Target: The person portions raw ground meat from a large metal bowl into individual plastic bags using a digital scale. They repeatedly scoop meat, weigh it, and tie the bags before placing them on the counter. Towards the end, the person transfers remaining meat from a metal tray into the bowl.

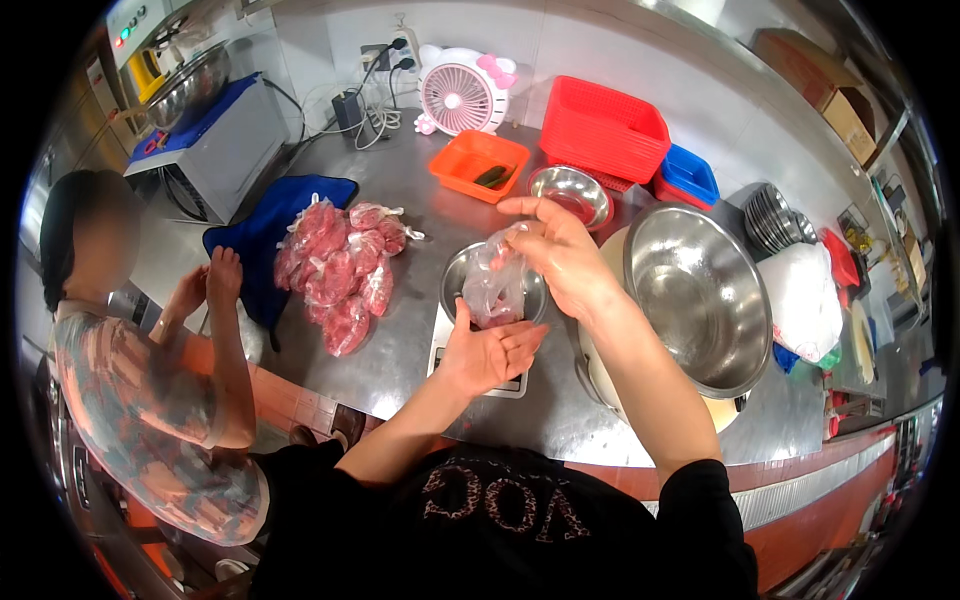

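My right hand pinches the upper part of a clear plastic bag between thumb and fingers. Some red meat shows at the bottom of the bag. My left hand is palm up with fingers spread, just below the bag; whether it touches the bag is unclear. Behind the bag, a round steel bowl sits on a white kitchen scale. To the left lies a pile of knotted clear bags of red meat. A large steel basin stands tilted to the right.
A co-worker stands at the left by a blue cloth. Along the back are a pink and white fan, an orange basket, stacked red baskets and a steel bowl. A white bag lies at the right.
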